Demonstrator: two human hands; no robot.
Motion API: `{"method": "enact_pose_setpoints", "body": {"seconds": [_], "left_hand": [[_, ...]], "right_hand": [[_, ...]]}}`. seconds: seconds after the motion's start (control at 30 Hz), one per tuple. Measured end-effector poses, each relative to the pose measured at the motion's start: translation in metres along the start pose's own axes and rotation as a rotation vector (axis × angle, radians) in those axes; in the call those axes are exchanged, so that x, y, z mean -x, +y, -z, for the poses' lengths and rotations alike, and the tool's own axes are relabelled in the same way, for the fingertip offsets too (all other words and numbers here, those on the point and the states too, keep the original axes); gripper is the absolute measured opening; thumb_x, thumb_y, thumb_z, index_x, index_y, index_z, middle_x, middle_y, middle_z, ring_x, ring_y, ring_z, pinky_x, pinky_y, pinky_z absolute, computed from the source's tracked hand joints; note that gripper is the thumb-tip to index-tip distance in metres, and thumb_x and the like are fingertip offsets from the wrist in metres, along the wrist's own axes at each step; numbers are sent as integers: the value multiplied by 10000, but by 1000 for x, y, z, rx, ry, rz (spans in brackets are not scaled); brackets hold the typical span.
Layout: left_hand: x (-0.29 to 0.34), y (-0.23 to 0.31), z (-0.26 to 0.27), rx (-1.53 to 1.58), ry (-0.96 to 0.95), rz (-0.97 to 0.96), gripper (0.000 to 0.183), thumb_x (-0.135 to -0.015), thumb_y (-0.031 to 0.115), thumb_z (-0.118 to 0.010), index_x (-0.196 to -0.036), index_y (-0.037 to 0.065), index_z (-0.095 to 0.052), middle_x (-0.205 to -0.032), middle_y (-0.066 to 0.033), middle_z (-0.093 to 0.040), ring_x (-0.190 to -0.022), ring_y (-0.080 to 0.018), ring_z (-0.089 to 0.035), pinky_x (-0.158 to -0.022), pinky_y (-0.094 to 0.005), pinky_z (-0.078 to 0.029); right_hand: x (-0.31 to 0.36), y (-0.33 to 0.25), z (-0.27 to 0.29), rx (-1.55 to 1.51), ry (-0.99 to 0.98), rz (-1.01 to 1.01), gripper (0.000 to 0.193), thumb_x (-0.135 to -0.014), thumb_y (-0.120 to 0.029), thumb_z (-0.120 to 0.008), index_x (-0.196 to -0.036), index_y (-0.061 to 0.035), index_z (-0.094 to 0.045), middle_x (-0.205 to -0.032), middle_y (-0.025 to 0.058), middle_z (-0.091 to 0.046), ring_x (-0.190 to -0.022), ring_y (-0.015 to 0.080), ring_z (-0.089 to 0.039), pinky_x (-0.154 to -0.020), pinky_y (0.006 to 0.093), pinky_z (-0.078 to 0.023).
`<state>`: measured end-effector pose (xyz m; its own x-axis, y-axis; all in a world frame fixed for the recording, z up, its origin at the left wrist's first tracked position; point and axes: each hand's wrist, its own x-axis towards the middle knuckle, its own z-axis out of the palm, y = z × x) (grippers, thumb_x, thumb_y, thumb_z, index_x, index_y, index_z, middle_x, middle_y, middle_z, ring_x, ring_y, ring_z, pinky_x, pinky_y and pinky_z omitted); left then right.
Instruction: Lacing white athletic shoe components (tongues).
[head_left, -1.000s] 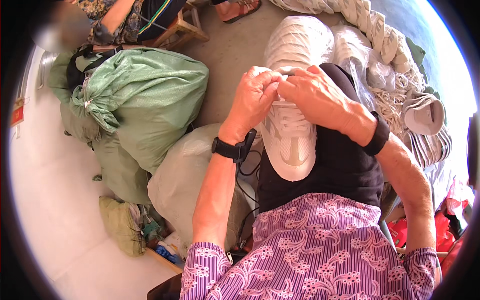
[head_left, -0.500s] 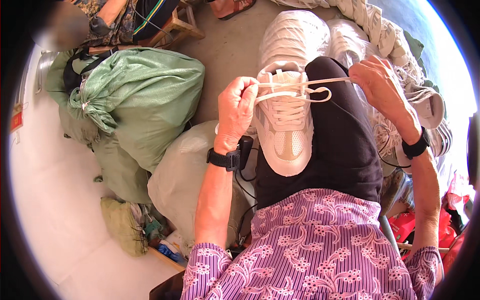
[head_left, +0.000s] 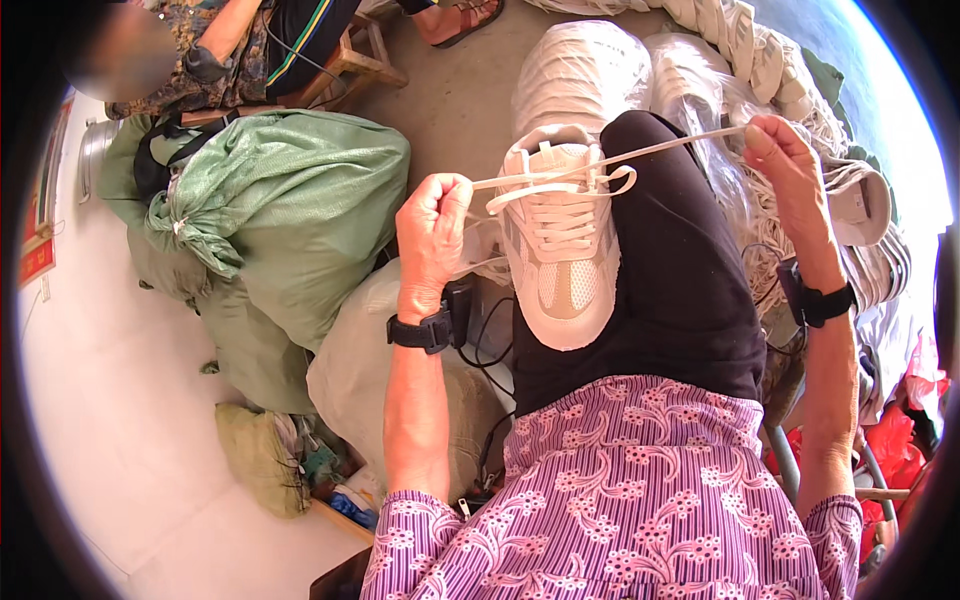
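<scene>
A cream and beige sneaker [head_left: 567, 235] rests on my black-trousered thigh, toe pointing toward me. Its flat cream shoelace [head_left: 650, 150] is pulled taut across the top of the tongue, with a loop sticking out on the right side. My left hand [head_left: 433, 232], left of the shoe, is closed and pinches one end of the lace. Higher up on the right, my right hand [head_left: 793, 178] is closed on the other end. Both wrists carry black straps with small devices.
Stacks of shoes in clear plastic [head_left: 580, 75] stand beyond my knees, with more shoes and laces [head_left: 860, 205] at right. Green woven sacks [head_left: 300, 190] and a whitish sack [head_left: 400, 390] lie at left. Another person sits at the upper left near a wooden stool [head_left: 365, 65].
My hands have moved farther apart, the left one left and slightly down, the right one outward. The lace between them is drawn longer, and the loop on the right has become smaller.
</scene>
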<state>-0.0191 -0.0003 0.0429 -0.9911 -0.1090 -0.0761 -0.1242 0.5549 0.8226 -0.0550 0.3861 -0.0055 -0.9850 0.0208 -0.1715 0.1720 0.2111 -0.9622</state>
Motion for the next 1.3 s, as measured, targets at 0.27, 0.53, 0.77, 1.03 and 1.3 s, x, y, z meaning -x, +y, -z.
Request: {"method": "enact_pose_setpoints", "body": {"seconds": [0.27,0.53,0.77,1.03,1.3], "left_hand": [[5,5,49,349,-174,196,261,-957,283,-549,-787,86,-570,-835,8,-556,-757,-90,-496,-710,-261,-433],[-4,2,41,1349,-164,156,329,-934,376,-554,-782,100,-648,-1143,-66,-629,-1141,-306,-543,-964,-522,-415],[-8,6,33,1627,-105,60,276,-903,350,-594,-797,108,-676,-1040,-1,-640,-1081,-260,-526,-1018,-493,-355],[-8,-18,37,1690,131,84,224,-875,256,-627,-769,59,-643,-934,-44,-640,-940,-224,-554,-993,-468,-386],[-16,-14,32,1778,253,124,214,-880,220,-627,-769,46,-576,-822,-63,-559,-758,-186,-488,-775,-357,-415]], "right_hand": [[-18,-4,-33,-1306,66,-303,166,-916,-139,-607,-1070,-75,-598,-1021,60,-651,-868,150,-642,-809,310,-526],[-17,-35,-87,187,-300,347,146,-801,-147,-630,-784,-2,-639,-654,76,-601,-627,161,-585,-604,304,-460],[-14,-47,-111,731,-363,607,77,-787,-106,-581,-743,-47,-603,-788,141,-608,-778,332,-615,-708,439,-470],[-14,-51,-119,791,-386,625,93,-804,-103,-565,-752,-35,-601,-815,148,-618,-803,339,-622,-723,447,-463],[-14,-51,-121,753,-397,546,124,-806,-113,-551,-731,-20,-584,-798,172,-608,-808,355,-610,-731,454,-455]]}}
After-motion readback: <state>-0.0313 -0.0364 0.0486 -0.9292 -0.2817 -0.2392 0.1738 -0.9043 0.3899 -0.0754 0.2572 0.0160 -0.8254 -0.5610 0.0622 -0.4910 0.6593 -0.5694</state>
